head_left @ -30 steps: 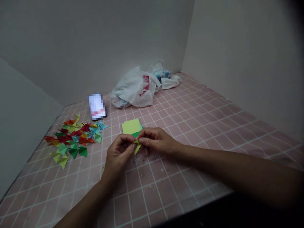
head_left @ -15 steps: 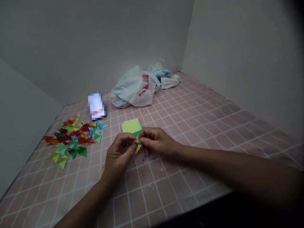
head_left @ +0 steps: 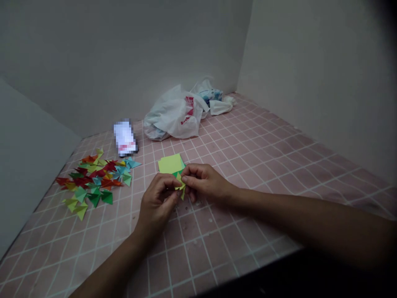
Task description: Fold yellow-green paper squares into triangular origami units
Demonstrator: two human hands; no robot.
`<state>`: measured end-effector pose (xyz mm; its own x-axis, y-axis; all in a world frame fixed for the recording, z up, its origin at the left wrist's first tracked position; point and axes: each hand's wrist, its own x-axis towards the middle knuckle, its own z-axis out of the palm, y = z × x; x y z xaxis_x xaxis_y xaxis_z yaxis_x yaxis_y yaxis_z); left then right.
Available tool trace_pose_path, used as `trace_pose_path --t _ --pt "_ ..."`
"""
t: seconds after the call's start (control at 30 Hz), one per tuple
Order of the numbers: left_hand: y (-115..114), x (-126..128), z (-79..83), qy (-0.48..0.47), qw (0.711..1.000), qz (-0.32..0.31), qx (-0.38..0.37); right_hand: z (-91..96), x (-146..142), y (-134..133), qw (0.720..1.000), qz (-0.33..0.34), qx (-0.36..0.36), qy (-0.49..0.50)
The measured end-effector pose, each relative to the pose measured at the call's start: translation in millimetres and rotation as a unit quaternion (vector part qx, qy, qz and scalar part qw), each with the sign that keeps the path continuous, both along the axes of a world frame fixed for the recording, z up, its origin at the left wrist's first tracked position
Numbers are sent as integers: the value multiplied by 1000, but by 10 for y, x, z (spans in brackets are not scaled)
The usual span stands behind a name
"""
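A small folded piece of yellow paper is pinched between both hands, just above the tablecloth. My left hand is closed on its left side with thumb and fingers. My right hand pinches it from the right, its other fingers curled underneath. Fingertips cover part of the folds. Right behind the hands lies a small stack of square paper sheets, yellow on top with green showing below. Off to the left, several folded paper pieces with pointed wings lie in a loose pile of red, orange, yellow, green and blue.
A phone with a lit, blurred screen lies behind the paper pile. White plastic bags sit against the back wall, beside a blue-patterned packet. The pink checked tablecloth reaches the walls; its dark front edge shows at lower right.
The folded yellow paper has turned in my fingers, with a point now showing upward as well as downward. Both hands stay in nearly the same place.
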<state>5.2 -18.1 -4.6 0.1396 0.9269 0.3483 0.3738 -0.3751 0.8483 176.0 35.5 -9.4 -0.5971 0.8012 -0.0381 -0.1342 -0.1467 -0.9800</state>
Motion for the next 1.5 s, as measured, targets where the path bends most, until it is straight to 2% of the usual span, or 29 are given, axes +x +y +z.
trace_pose_path --t 0.1,0.27,0.43,0.73,0.9,1.2,1.5 --pt "-9 -2 -6 2 1000 24 -7 -31 -5 5 1000 0 2 7" --pt "-15 10 -32 -84 991 70 -79 -48 7 4 995 -26 97 24" --pt "-18 48 -23 -158 977 82 -119 -20 20 -15 987 -24 159 -21" --pt "7 54 -25 -201 967 74 -139 -51 12 -23 986 -55 157 -22" --pt "1 32 -5 -166 967 94 -172 -62 12 0 973 -101 196 -63" --pt "-15 33 8 -153 959 127 -204 -55 39 14 950 -112 272 -100" --pt "-10 58 6 -242 927 131 -254 -42 48 18 951 -110 272 -102"
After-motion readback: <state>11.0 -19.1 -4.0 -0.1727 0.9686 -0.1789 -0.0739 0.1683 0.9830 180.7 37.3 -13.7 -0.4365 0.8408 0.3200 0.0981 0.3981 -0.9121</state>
